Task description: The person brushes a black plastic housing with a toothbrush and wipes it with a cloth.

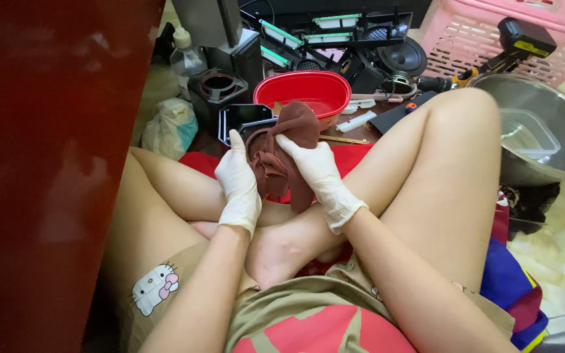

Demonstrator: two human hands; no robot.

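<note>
Both my hands wear white gloves and hold a dark brown cloth (289, 140) in front of me, above my crossed legs. My left hand (238, 183) grips the cloth's left side. My right hand (322, 173) presses on the cloth from the right, fingers spread over it. The cloth is wrapped around something that I cannot make out. Just behind the cloth lies a black plastic frame part (240, 117), and beyond it stands a red oval basin (308, 88).
A dark red panel (47, 163) fills the left. Black speaker parts (400, 59) and circuit boards lie at the back, with a clear bottle (184, 55) and a plastic bag (168, 127). A metal bowl (557, 131), a pink basket (485, 33) and a power drill (511, 46) sit at right.
</note>
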